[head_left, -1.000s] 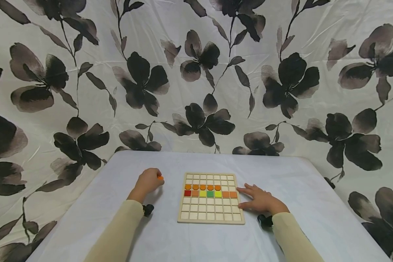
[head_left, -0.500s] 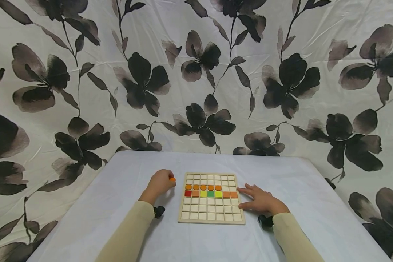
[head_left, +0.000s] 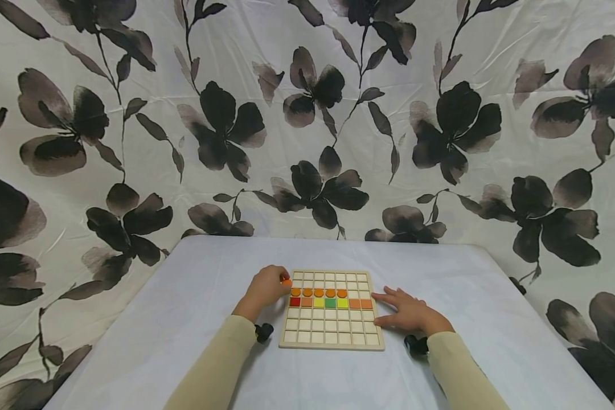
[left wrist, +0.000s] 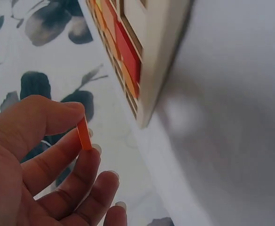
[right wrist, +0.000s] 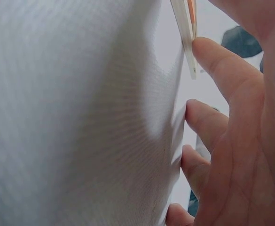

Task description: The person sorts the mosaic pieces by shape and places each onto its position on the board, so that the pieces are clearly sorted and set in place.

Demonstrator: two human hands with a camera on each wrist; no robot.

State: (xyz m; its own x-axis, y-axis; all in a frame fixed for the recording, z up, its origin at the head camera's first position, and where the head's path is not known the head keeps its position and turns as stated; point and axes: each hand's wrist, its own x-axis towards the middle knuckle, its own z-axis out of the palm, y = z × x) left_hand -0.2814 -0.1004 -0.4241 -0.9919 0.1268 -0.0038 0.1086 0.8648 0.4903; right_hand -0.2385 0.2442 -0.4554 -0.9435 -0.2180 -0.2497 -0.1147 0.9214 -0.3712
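My left hand [head_left: 264, 289] pinches a thin orange disc [left wrist: 83, 134] between thumb and fingertips, at the far left edge of a wooden grid board [head_left: 331, 340]. On the board, a row of several orange discs [head_left: 319, 292] lies just above a row of coloured squares: red [head_left: 294, 302], orange, yellow, green [head_left: 330, 303], yellow-green and two orange ones [head_left: 361, 304]. My right hand [head_left: 407, 312] lies spread at the board's right side, its fingertips at the frame. In the right wrist view its index finger [right wrist: 222, 63] meets the board's edge and the other fingertips rest on the cloth.
A white cloth covers the table [head_left: 225, 256], which ends at a far edge behind the board. Beyond it hangs a white curtain [head_left: 266, 131] printed with dark flowers. Each wrist wears a small black camera [head_left: 264, 332].
My left hand has moved right, carrying the orange disc from the table's left part to the board's left edge. The right hand and the board have stayed in place.
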